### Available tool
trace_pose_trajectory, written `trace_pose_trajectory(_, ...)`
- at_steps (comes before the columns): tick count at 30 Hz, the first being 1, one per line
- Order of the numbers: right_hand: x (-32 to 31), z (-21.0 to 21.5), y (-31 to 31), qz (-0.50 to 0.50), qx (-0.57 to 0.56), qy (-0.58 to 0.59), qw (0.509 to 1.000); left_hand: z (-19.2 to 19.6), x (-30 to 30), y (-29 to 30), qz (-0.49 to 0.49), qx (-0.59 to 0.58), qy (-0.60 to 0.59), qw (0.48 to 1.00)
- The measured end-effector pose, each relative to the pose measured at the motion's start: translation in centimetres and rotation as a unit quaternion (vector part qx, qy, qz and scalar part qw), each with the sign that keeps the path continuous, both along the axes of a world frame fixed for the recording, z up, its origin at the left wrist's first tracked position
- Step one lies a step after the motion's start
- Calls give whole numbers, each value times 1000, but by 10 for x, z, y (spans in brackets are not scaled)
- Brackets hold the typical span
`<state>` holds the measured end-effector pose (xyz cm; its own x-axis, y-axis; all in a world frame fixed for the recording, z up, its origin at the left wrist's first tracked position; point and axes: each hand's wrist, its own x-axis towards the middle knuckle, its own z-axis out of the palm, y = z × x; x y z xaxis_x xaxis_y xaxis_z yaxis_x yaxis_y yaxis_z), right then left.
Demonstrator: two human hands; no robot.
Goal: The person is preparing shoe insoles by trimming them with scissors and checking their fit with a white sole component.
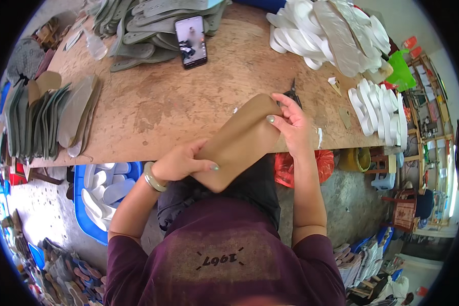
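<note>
A tan, sole-shaped insole sheet (239, 140) is held over the front edge of the worn wooden table (188, 102). My left hand (181, 163) grips its lower end, thumb on top, with a bangle on the wrist. My right hand (290, 125) pinches its upper right edge. Small black scissors (292, 92) lie on the table just beyond my right hand.
A lit phone (190, 41) leans on a pile of grey-green soles (153, 25). More grey soles (51, 117) stand at the left. White soles (331, 30) are heaped at the far right, others in a row (380, 109). A blue tub (99, 194) with white soles sits under the table.
</note>
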<state>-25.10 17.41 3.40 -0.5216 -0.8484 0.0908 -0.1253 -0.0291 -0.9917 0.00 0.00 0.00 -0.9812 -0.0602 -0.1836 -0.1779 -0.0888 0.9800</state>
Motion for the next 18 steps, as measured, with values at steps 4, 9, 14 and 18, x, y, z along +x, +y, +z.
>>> trace_pose_trajectory(4,18,-22,-19,-75,-6,-62,995,-7,29,-61,160,0,-37,986)
trace_pose_trajectory(9,26,-60,-10,-114,35,61,991,2,12,-57,253,-395,-113,876)
trace_pose_trajectory(14,25,-60,-6,-163,102,467,863,-10,8,-25,311,-627,39,713)
trace_pose_trajectory(18,18,-54,-22,-90,35,551,829,-7,1,20,252,-580,106,767)
